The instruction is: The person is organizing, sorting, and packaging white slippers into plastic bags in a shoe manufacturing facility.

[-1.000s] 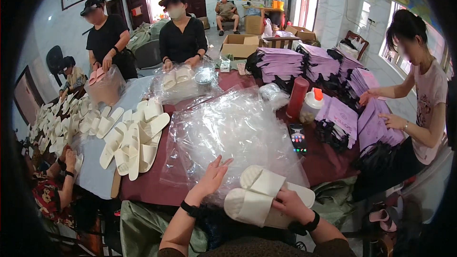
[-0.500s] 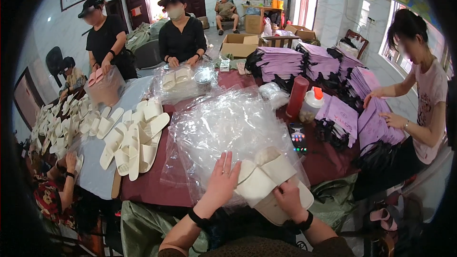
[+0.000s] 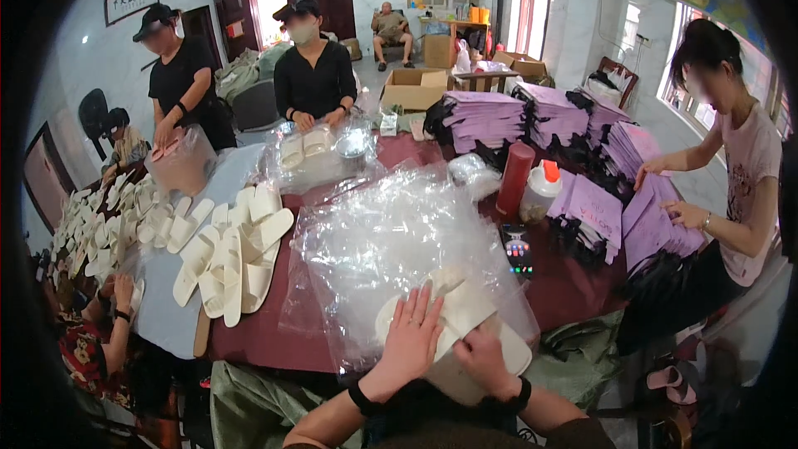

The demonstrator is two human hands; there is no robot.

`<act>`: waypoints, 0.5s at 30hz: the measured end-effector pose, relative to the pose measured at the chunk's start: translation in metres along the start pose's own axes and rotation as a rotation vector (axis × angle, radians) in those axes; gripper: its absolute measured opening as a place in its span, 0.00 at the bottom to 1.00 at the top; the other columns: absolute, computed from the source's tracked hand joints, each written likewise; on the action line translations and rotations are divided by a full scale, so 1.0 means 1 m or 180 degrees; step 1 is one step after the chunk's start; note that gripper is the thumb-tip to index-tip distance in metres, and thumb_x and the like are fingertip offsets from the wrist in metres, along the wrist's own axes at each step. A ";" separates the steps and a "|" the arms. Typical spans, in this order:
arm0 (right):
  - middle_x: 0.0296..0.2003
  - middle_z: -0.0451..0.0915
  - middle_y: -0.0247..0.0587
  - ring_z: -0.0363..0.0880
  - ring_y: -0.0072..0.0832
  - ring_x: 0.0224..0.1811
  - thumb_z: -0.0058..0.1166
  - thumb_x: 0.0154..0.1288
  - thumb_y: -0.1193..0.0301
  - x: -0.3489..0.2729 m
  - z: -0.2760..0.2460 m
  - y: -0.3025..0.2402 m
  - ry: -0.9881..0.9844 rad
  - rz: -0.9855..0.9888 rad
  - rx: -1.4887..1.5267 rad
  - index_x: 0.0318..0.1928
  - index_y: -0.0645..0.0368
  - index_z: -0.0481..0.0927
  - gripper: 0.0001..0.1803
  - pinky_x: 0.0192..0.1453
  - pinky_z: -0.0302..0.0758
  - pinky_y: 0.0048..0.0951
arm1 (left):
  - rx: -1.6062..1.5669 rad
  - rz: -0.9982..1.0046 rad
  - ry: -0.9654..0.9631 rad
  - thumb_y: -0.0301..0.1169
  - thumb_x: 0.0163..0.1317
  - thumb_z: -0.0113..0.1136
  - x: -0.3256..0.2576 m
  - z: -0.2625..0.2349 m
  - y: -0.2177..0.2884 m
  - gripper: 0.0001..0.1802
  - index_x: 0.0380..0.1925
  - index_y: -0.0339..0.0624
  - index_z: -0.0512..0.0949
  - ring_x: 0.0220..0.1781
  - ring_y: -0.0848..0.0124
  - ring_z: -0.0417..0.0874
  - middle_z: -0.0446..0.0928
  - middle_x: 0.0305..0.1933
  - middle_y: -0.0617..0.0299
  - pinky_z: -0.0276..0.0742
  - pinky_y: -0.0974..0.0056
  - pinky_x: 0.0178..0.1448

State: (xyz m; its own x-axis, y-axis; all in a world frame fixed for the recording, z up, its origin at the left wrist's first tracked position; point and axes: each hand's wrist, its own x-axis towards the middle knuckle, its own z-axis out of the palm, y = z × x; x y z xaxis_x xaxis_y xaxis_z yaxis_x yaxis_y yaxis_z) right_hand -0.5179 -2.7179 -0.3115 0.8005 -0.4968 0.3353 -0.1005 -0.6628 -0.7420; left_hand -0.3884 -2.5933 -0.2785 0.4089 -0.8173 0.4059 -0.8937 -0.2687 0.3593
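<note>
Now your left hand [image 3: 413, 337] has come flat onto the clear plastic bag [image 3: 391, 241] while your right hand [image 3: 482, 357] pushes the pale cream slippers [image 3: 465, 308] inside, bagging nearly done.

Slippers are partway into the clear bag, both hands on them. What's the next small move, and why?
Probably push the pair of cream slippers deeper with the right hand while the left hand pins the clear plastic bag flat. The heel ends by the right hand look uncovered at the table edge, while the toes sit under the film.
</note>
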 end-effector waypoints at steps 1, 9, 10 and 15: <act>0.35 0.75 0.54 0.78 0.50 0.32 0.56 0.59 0.68 -0.004 0.002 -0.001 -0.0247 -0.0007 -0.0279 0.35 0.64 0.80 0.10 0.35 0.75 0.46 | -0.0104 -0.0097 -0.0040 0.34 0.68 0.48 -0.002 -0.006 0.003 0.29 0.69 0.41 0.60 0.75 0.42 0.52 0.52 0.75 0.41 0.47 0.40 0.75; 0.36 0.76 0.53 0.78 0.51 0.34 0.56 0.60 0.65 0.002 0.020 0.003 -0.0097 -0.0232 -0.0618 0.36 0.63 0.79 0.13 0.35 0.74 0.48 | 0.0016 0.0125 -0.0058 0.36 0.67 0.50 -0.005 0.005 0.020 0.28 0.67 0.44 0.66 0.77 0.43 0.49 0.53 0.75 0.45 0.46 0.39 0.75; 0.38 0.77 0.53 0.77 0.52 0.35 0.56 0.60 0.65 0.006 0.028 0.012 -0.0098 -0.0359 -0.0452 0.40 0.63 0.78 0.14 0.37 0.74 0.49 | 0.0017 0.0123 -0.0067 0.36 0.67 0.50 -0.005 0.006 0.023 0.28 0.67 0.44 0.66 0.77 0.43 0.49 0.53 0.75 0.45 0.46 0.39 0.75; 0.44 0.76 0.59 0.73 0.55 0.46 0.54 0.62 0.64 0.021 0.032 0.006 0.0533 -0.1144 -0.0525 0.48 0.60 0.77 0.17 0.47 0.70 0.51 | -0.0587 0.0347 -0.0065 0.32 0.65 0.50 -0.007 0.017 0.035 0.29 0.67 0.42 0.64 0.75 0.39 0.50 0.53 0.74 0.43 0.48 0.39 0.75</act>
State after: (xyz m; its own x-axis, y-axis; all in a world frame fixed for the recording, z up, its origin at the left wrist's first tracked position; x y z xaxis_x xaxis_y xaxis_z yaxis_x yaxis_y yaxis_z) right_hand -0.4831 -2.7148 -0.3277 0.6963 -0.2930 0.6552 0.0632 -0.8843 -0.4627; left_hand -0.4255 -2.6054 -0.2834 0.3062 -0.8472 0.4342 -0.8828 -0.0820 0.4625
